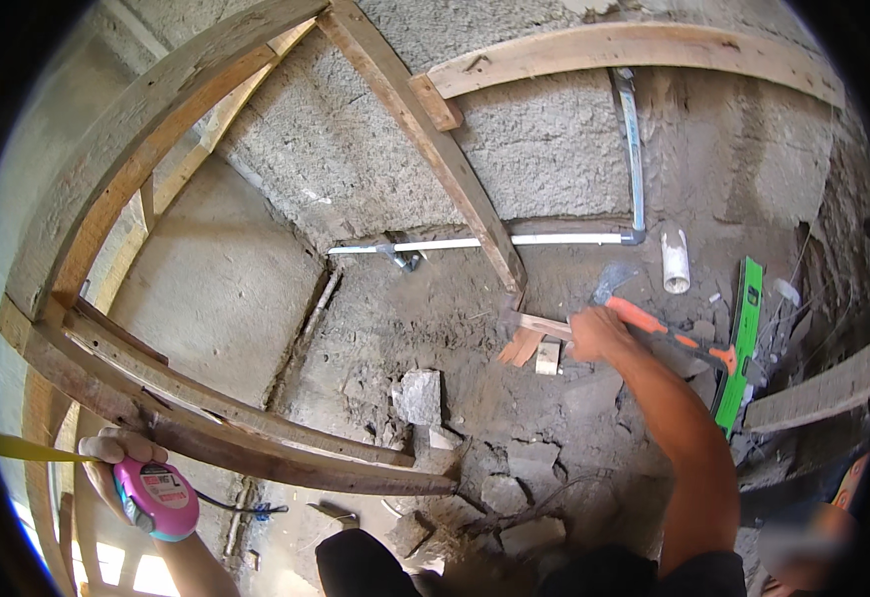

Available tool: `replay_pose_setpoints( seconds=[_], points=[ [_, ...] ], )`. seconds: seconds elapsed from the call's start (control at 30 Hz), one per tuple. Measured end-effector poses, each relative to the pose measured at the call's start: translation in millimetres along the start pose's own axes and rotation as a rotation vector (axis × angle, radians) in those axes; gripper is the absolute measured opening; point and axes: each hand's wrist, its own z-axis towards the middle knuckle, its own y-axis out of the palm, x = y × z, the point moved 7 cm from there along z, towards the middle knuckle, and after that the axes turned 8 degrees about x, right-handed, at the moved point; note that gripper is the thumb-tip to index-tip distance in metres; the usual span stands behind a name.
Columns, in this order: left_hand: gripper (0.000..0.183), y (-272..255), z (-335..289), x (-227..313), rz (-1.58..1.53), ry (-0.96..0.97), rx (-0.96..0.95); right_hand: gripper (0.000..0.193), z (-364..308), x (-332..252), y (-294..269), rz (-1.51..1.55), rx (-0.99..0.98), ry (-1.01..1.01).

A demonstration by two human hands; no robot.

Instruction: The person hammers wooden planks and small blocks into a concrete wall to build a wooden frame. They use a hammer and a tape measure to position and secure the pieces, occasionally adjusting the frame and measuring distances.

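Observation:
My left hand [116, 463], pale at the fingers, is closed round a pink and turquoise tape measure [163, 497] at the lower left. Its yellow blade [37, 450] runs out to the left edge, and a dark wrist cord hangs from the case. My right hand [599, 335] reaches down to the ground at right of centre, closed on a short strip of light wood [546, 325]; its far end lies by the foot of a slanting timber [435, 144]. Right beside that hand rests an orange-and-dark-handled tool [644, 318], with a bluish, see-through covering around its head.
A green spirit level [740, 348] lies to the right. White pipe [564, 239] runs along the rough wall, near a short pipe stub [675, 264]. Timber framing [286, 458] crosses the left side. Broken concrete [418, 396] and wood scraps [521, 346] litter the ground.

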Motion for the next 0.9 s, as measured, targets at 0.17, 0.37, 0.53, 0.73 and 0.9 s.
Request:
replay_pose_setpoints(
  seconds=[0.17, 0.37, 0.53, 0.73, 0.9],
  points=[
    [0.034, -11.7, 1.3, -8.3, -0.200, -0.151, 0.023, 0.047, 7.8, -19.0, -114.4, 0.148, 0.456, -0.113],
    [0.035, -11.4, -3.0, -9.6, -0.215, -0.126, -0.033, 0.053, 54.8, -45.0, -226.3, 0.024, 0.976, -0.471],
    [0.034, -2.4, 0.6, -9.5, -0.255, -0.147, -0.058, 0.049, 116.4, -23.0, -253.3, -0.293, 0.747, -0.103],
    [0.033, -0.4, -0.3, -6.5, -0.199, -0.193, -0.049, 0.041, 100.7, -21.9, -236.9, -0.107, 0.837, -0.032],
    [0.032, -5.0, -3.0, -6.1, -0.183, -0.153, -0.124, 0.035, 69.3, -40.5, -233.7, 0.016, 1.040, -0.332]
  ],
)
